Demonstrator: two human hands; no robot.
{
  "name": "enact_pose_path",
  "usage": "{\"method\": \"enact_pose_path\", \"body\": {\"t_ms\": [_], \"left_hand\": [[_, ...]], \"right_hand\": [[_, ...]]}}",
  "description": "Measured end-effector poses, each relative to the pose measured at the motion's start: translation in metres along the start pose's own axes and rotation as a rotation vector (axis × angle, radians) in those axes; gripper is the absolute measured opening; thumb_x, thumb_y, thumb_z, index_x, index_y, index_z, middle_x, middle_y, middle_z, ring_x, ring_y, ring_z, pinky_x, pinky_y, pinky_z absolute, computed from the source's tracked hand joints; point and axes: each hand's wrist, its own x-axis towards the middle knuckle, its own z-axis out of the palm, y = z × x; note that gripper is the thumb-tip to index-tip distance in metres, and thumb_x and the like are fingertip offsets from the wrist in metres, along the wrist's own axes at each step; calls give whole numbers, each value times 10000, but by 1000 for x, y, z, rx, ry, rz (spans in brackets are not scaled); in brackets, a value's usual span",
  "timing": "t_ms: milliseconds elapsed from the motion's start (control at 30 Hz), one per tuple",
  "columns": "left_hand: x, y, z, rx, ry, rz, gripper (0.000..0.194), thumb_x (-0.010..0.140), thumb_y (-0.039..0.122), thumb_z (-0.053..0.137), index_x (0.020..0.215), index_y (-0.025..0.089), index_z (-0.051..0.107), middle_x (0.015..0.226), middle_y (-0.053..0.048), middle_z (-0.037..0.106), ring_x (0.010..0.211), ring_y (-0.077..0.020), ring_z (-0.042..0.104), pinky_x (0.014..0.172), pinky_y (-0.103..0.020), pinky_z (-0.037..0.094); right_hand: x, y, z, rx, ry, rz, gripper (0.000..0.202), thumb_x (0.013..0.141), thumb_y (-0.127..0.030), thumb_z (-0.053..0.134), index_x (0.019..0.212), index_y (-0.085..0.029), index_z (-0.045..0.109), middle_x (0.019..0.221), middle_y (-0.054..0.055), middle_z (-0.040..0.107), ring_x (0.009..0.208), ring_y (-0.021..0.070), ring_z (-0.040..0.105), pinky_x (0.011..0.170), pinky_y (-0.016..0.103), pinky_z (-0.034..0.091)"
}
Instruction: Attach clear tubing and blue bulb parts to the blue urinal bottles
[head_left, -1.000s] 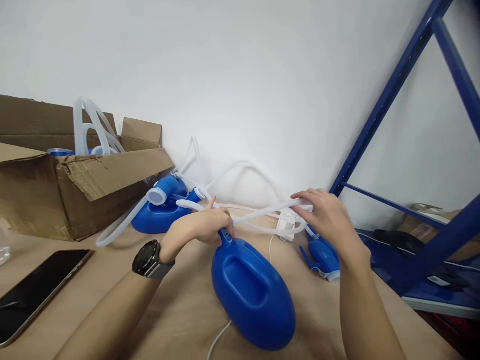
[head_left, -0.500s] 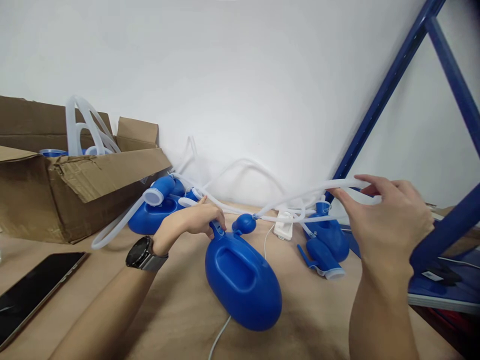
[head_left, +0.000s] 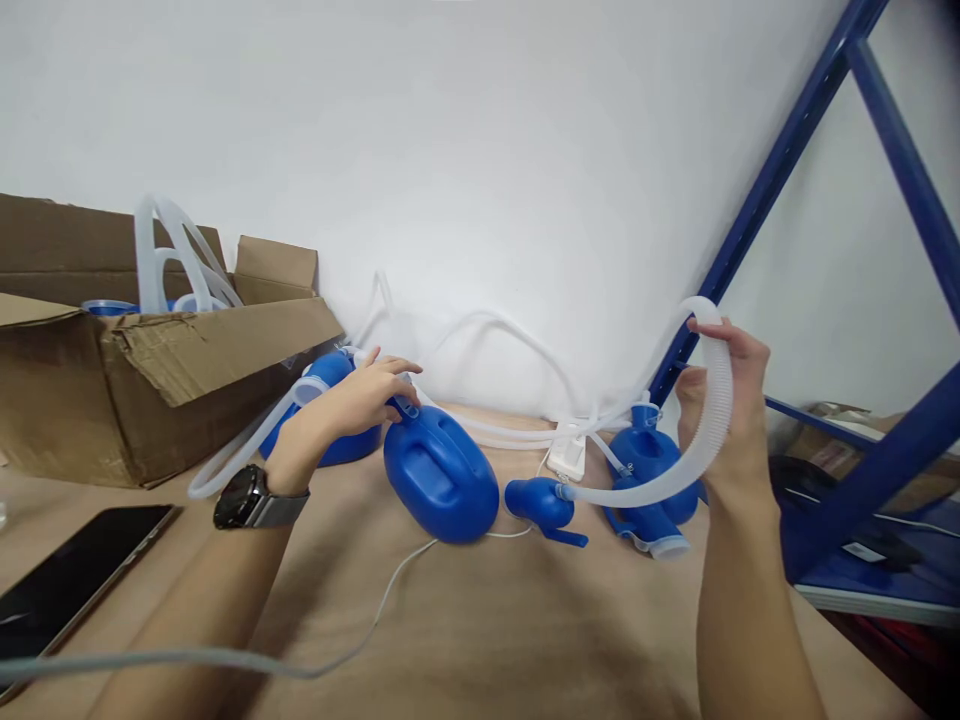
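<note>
Left hand (head_left: 367, 395) is closed over the neck of a blue jug (head_left: 450, 510), fingers around the neck; the right hand (head_left: 741, 400) is pinched on a white ribbed tube (head_left: 718, 390), thumb and fingers on either side of it.

All this is over a light brown table (head_left: 525, 620), its back edge near a plain white wall (head_left: 480, 150). At the right a blue rack (head_left: 771, 190) leans in the view. An open carton (head_left: 60, 400) stands on the left of the table with looped hoses (head_left: 146, 260) rising out of it, and a dark phone (head_left: 75, 575) lies in front. A pale cable (head_left: 225, 657) crosses the near part of the table; a white plug (head_left: 568, 452) sits toward the back.

The jug is in the middle, between the hands. Its neck points back and left, its long axis slanting from there to the near right, a recessed side facing the camera; whether its base touches the table cannot be told.

Just right of it is a blue nozzle (head_left: 540, 500), its axis running roughly left to right, rounded end left, tube joined at the right. From there the tube sweeps right, then arches up through the right hand.
</note>
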Motion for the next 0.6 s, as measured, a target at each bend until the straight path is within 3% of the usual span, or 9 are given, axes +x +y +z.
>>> {"method": "enact_pose_path", "body": {"t_ms": [100,167,267,367,500,600], "left_hand": [[-1,-7,-1,-17,-2,-28,308,810,127,651,1048,263,791,1467,-69,587,1363,-303,529,1259,-608,89],[-2,-12,-1,-25,3,-34,285,821,163,651,1048,270,786,1435,-59,614,1322,-306,561,1241,-625,129],[-4,-20,-1,-51,32,-8,275,819,240,689,1077,267,779,1369,-60,660,1276,-314,585,1195,-547,275],[-4,-24,0,-102,61,26,285,823,325,720,1093,254,777,1292,-67,690,1171,-296,632,1064,-427,419],[-3,-21,-2,-129,78,46,295,836,410,724,1060,224,771,1199,-83,675,1044,-271,653,933,-372,472],[-4,-15,-2,-86,148,26,331,867,495,679,1013,210,759,1145,-91,648,1041,-275,632,862,-357,478]], "right_hand": [[0,-2,4,117,96,18,390,1026,-501,463,1415,-476,439,1521,13,495,1509,329,358,1231,677,246],[1,-6,6,191,65,-13,397,1006,-536,496,1398,-483,453,1529,2,503,1486,341,401,1227,675,269],[2,-14,8,223,44,-47,438,977,-616,505,1391,-482,459,1523,13,519,1476,353,416,1209,677,301],[4,-25,7,231,102,-58,460,979,-620,499,1412,-472,449,1517,22,525,1474,364,419,1179,687,334],[6,-33,2,209,187,2,437,1008,-537,486,1438,-512,414,1544,-6,495,1480,367,407,1165,677,353],[6,-35,-2,164,184,-38,427,999,-551,491,1421,-548,423,1537,-33,501,1488,380,389,1172,685,330]]}}
